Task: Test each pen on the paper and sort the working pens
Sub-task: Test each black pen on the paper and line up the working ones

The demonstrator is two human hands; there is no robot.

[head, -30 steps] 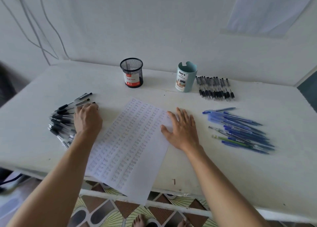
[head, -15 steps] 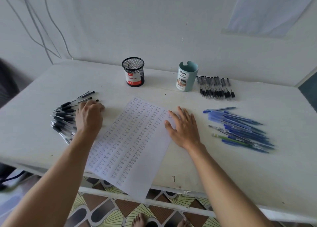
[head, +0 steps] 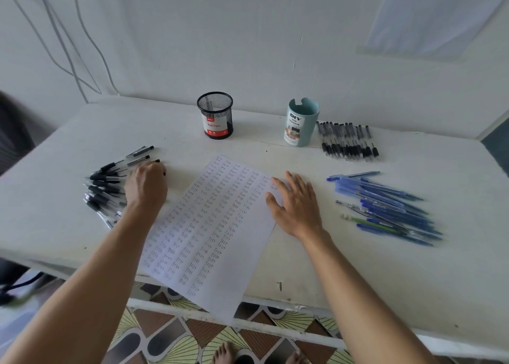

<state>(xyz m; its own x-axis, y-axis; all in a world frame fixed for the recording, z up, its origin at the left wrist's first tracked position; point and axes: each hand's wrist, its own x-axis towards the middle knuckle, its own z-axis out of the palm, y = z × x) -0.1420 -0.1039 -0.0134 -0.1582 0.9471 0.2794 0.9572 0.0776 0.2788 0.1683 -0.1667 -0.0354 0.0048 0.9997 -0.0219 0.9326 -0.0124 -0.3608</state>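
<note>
A sheet of paper [head: 214, 220] covered in rows of handwritten test words lies in the middle of the white table [head: 358, 275], its near corner hanging over the edge. My left hand [head: 146, 183] is over a fanned pile of black pens [head: 106, 182] at the left, its fingers curled round one black pen whose end [head: 164, 173] pokes out by the fingertips. My right hand [head: 296, 206] lies flat with spread fingers on the paper's right edge, holding nothing.
A black mesh cup [head: 215, 115] and a teal organiser cup [head: 301, 122] stand at the back. A row of black pens [head: 347, 142] lies right of the teal cup. A pile of blue pens [head: 385, 206] lies at the right. Patterned floor tiles and bare feet show below.
My left hand has shifted a little to the right over the black pens, with its fingers curling round one. My right hand has stayed flat on the paper.
</note>
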